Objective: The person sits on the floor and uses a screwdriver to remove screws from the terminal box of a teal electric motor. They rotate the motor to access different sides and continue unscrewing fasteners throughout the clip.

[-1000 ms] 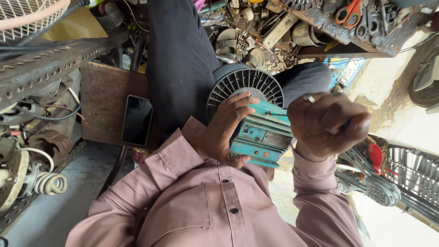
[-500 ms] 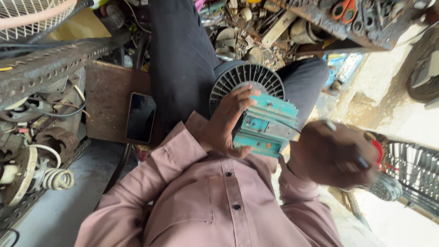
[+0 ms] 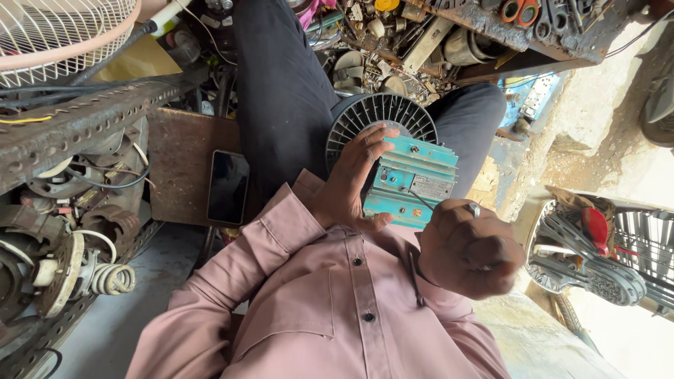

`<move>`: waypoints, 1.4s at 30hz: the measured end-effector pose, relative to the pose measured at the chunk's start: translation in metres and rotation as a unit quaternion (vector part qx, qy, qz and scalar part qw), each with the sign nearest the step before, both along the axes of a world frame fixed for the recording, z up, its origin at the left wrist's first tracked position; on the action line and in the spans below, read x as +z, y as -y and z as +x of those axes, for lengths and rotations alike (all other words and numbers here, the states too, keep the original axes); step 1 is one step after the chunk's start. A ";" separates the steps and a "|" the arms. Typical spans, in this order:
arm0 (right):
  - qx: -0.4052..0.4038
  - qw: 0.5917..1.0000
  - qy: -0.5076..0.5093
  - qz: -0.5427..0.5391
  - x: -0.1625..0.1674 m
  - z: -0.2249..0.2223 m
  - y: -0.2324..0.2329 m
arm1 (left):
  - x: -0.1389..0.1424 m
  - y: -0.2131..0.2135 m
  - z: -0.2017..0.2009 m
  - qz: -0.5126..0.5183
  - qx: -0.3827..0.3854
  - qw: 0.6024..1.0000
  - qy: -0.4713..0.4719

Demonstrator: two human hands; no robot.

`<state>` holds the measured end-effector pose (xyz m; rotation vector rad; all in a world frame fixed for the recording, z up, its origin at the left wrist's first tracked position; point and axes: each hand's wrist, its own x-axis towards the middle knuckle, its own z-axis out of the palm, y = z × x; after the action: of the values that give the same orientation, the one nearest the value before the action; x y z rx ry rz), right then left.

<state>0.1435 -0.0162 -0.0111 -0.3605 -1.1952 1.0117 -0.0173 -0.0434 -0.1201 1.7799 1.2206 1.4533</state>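
A teal electric motor [image 3: 411, 184] with a black ribbed fan cover [image 3: 379, 116] rests on my lap, between my dark trouser legs. My left hand [image 3: 351, 179] grips it from the left, fingers spread over the cover's rim and thumb under the teal body. My right hand [image 3: 469, 245] is a closed fist with a ring, hovering just below and to the right of the motor. A thin dark rod [image 3: 415, 281] sticks out of the fist toward my pink shirt; what kind of tool it is stays unclear.
A black phone [image 3: 228, 187] lies on a rusty plate [image 3: 179, 158] to the left. Old motor parts and coils [image 3: 63, 260] crowd the far left under a perforated steel beam [image 3: 84, 116]. Scissors and scrap sit on a shelf [image 3: 533, 28] above. A fan grille [image 3: 60, 31] is at top left.
My right fist swung out to the lower right, then came back in toward the motor. My left hand kept its hold on the motor.
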 end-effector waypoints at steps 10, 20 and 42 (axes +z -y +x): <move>0.018 1.000 -0.018 -0.015 -0.002 -0.008 0.000 | -0.004 0.000 0.001 -0.006 -0.004 1.000 -0.006; 0.037 0.999 0.004 0.033 0.002 -0.015 0.003 | -0.002 0.002 0.001 -0.017 -0.005 1.000 -0.003; 0.480 0.817 0.303 0.106 0.020 -0.007 -0.038 | 0.006 -0.007 -0.001 0.036 0.017 0.999 0.021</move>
<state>0.1365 0.0219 0.0093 0.1697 -2.1564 1.6658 -0.0182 -0.0367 -0.1144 1.7738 1.1957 1.5650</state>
